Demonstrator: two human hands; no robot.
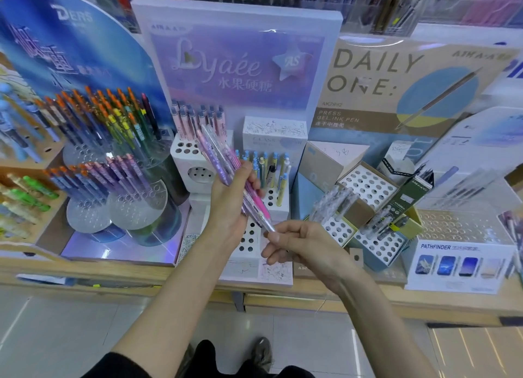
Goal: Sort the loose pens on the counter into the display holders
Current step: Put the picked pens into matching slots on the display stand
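At the bottom of the frame, my right hand (304, 246) reaches in from the lower right. Its thumb and forefinger pinch the lower end of a clear pen (267, 225), and the other fingers curl loosely underneath. Just above, at the centre of the frame, my left hand (230, 208) is wrapped round a bundle of pens (226, 162) in pink, purple and clear. They fan toward the upper left, and none of them is in a holder yet. The clear pen belongs to that bundle, so I judge the step to be drawing one pen free to seat it. To do it well, I should loosen my left fingers only enough for this one barrel to slide. I should pull along its length, not sideways, so its neighbours don't spill, then turn it tip down before lowering it. Directly beneath both hands is the white holder's front tier (249, 237), round holes showing, on the wooden counter (85, 273). Behind my left hand, the upper tier (185, 148) has open holes too, with pink pens (195, 120) standing at its back. Those look the closer match for the pink barrels I hold, though blur hides the prints. Right of centre stands a row of blue-capped pens (271, 162). Farthest back rises the lilac display board (240, 63).
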